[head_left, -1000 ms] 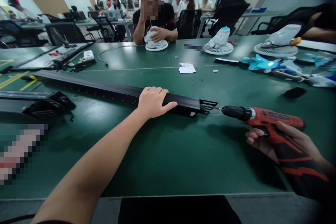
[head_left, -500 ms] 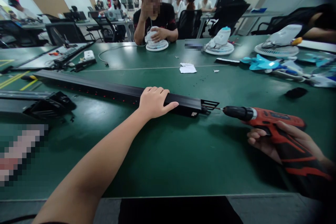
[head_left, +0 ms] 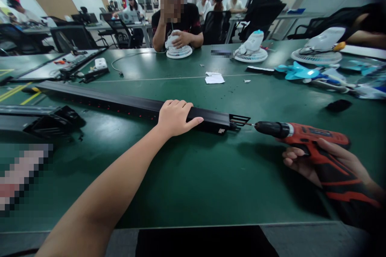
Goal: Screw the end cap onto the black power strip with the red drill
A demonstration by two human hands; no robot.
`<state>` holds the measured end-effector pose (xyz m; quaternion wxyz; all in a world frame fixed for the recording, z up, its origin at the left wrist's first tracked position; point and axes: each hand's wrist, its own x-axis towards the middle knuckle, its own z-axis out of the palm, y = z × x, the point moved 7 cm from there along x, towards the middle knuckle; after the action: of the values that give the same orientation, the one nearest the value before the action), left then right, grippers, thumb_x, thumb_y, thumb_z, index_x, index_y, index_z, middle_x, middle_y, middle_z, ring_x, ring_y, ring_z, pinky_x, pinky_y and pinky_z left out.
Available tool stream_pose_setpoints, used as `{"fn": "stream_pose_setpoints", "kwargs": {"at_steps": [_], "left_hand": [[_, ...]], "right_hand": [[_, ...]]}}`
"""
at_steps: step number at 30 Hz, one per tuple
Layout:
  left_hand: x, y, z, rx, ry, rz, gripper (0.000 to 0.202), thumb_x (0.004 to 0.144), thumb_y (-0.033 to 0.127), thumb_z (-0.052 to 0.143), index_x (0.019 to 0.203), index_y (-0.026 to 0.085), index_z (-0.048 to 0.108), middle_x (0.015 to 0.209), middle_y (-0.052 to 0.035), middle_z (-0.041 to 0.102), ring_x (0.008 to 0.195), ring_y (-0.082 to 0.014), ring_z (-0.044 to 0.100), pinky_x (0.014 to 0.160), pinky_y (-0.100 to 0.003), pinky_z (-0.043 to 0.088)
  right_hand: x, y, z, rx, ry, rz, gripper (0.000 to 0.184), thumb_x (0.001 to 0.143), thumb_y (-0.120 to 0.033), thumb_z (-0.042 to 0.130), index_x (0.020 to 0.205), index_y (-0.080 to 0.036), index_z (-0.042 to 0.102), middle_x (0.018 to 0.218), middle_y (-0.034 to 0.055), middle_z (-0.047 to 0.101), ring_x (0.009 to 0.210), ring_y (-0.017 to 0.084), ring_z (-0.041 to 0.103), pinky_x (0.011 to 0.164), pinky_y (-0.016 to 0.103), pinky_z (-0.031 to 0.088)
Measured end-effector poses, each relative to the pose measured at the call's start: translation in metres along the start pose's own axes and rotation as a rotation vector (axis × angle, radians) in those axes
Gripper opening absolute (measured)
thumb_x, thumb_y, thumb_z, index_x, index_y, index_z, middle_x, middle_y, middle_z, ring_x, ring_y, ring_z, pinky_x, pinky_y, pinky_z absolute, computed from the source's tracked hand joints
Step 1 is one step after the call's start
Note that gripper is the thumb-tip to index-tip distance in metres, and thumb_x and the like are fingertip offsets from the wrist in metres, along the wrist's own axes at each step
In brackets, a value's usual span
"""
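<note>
A long black bar-shaped housing (head_left: 132, 105) with small red dots along its near side lies slantwise on the green table. My left hand (head_left: 176, 118) is wrapped over its top near the right end, thumb pointing right. In my right hand (head_left: 304, 160) is a red and black cordless drill (head_left: 316, 136), fingers around the handle near the trigger. Its long thin bit points left and reaches the slotted black bracket (head_left: 240, 120) at the housing's end. Whether the tip sits on a screw there is hidden.
Another black housing (head_left: 39, 118) lies at the left. White fan parts (head_left: 251, 50), blue fan blades (head_left: 297, 71), paper scraps (head_left: 214, 78), a black piece (head_left: 338, 106) and a white power socket (head_left: 100, 63) are farther back. Across the table, a person (head_left: 175, 20) holds a fan part.
The whole view has shifted very slightly. Both hands, the drill and the black housing keep the same positions relative to one another.
</note>
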<state>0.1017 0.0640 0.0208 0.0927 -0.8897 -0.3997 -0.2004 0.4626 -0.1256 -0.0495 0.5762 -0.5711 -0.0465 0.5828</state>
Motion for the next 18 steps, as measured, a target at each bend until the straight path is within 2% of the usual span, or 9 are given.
{"fn": "stream_pose_setpoints", "kwargs": {"at_steps": [6,11,18], "left_hand": [[-0.0002,-0.0008,0.0001,0.000,0.009,0.002,0.071,0.105,0.077,0.039,0.125,0.020,0.076,0.116,-0.0125,0.080,0.107,-0.0331,0.072,0.103,-0.049,0.047],[-0.0003,-0.0003,-0.0009,-0.002,0.005,0.004,0.072,0.105,0.077,0.039,0.125,0.019,0.077,0.115,-0.0132,0.080,0.108,-0.0339,0.072,0.102,-0.049,0.047],[-0.0004,-0.0004,-0.0003,0.000,-0.006,-0.003,0.073,0.105,0.077,0.038,0.126,0.019,0.076,0.117,-0.0126,0.080,0.109,-0.0341,0.072,0.102,-0.049,0.047]], "right_hand": [[0.0005,-0.0005,-0.0018,-0.016,-0.014,0.008,0.037,0.067,-0.027,0.072,0.104,-0.024,0.073,0.070,0.0056,0.064,0.066,0.029,0.073,0.067,0.041,0.075],[-0.0015,-0.0008,-0.0006,0.003,0.010,0.009,0.039,0.065,-0.027,0.075,0.104,-0.022,0.075,0.069,0.0058,0.065,0.066,0.028,0.073,0.067,0.039,0.075],[-0.0017,0.0003,-0.0016,0.007,-0.003,0.006,0.039,0.067,-0.034,0.080,0.104,-0.024,0.076,0.068,0.0040,0.066,0.066,0.026,0.074,0.069,0.036,0.074]]}}
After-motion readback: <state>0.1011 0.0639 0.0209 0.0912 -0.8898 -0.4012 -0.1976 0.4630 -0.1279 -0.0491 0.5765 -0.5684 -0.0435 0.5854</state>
